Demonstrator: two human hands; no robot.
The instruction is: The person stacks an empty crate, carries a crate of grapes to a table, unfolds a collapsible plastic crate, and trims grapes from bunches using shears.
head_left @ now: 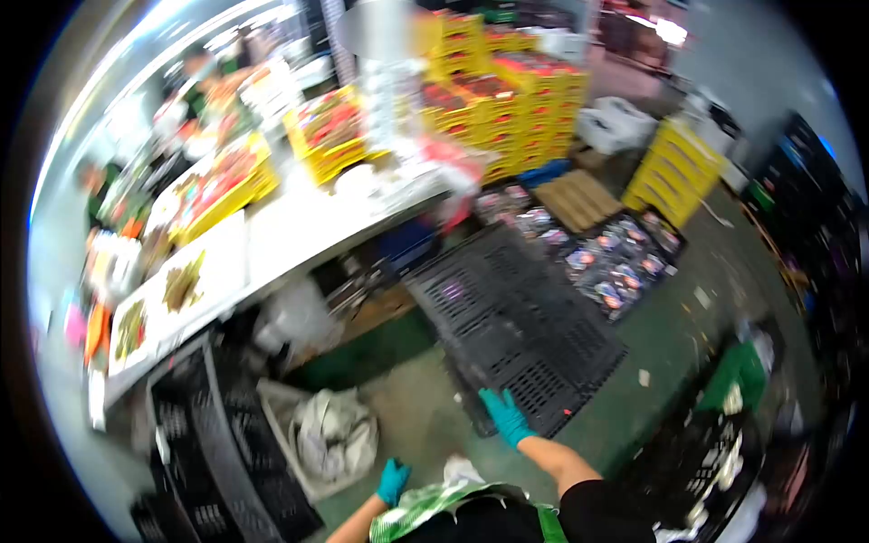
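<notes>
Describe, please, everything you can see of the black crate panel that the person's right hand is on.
The black crate panel looks like moulded plastic, a large flat lattice of small slots in ribbed sections. It is tilted, its far end up by the white table and its near end low over the green floor. The right hand, in a teal glove, holds its near edge. The left hand hangs apart, open. Motion blur hides finer detail.
</notes>
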